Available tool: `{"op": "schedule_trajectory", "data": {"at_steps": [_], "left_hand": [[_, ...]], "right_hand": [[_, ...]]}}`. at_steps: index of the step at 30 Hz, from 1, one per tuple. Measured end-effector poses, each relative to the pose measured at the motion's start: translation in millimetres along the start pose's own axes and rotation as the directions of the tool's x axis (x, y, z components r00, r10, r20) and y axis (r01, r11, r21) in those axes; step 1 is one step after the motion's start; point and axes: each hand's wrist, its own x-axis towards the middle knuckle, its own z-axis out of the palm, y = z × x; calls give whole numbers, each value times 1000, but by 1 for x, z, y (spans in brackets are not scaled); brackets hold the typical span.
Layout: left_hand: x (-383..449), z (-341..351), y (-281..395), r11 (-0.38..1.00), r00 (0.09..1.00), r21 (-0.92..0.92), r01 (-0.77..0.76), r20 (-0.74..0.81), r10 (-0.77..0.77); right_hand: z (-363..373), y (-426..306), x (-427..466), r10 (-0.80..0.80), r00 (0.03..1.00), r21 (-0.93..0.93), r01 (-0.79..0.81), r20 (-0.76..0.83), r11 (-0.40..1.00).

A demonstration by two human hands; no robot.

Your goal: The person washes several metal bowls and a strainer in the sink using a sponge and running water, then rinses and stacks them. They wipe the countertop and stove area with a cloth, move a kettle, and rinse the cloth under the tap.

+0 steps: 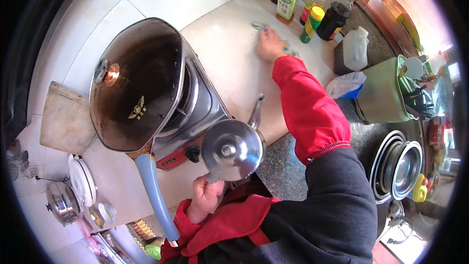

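Note:
My left hand (207, 195) grips the handle of a stainless steel pot (229, 150) with a lid, a round knob and a thin spout. It is held close to my body, in front of the gas stove (210, 91). Stretched out ahead, my right hand (270, 44) presses flat on a patterned cloth (259, 26) against the pale countertop (234, 58). Parts of the cloth show on both sides of the hand. On the stove is a dark pan with a blue handle (155, 194), and a knobbed glass lid (135, 91) appears to cover it.
Several sauce bottles (287, 3) and a green shaker with a yellow cap (312, 24) stand beyond my right hand. A white plastic jug (351, 51), a utensil bin (381, 91) and stacked metal basins (397, 168) line the right. A cutting board (67, 117) leans at left.

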Motion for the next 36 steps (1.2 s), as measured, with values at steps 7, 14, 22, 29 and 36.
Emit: {"op": "schedule_trajectory", "data": {"at_steps": [7, 14, 22, 29, 36], "left_hand": [[9, 1, 5, 997, 1000, -74, -20, 17, 21], [18, 9, 3, 993, 999, -116, -35, 32, 39], [22, 8, -5, 995, 1000, -101, 8, -9, -9], [24, 15, -1, 997, 998, -75, 14, -54, -18], [16, 13, -7, 994, 994, -97, 40, -100, -50]], "right_hand": [[-44, -33, -115, -529, 829, 406, 427, 181, 808], [-110, -8, -108, -315, 913, 140, 287, 259, 948], [-52, 32, -60, -206, 958, -186, 244, 200, 952], [-46, 77, 3, 115, 981, -234, -76, 158, 969], [-48, 104, 48, 250, 952, -245, -205, 173, 948]]}}
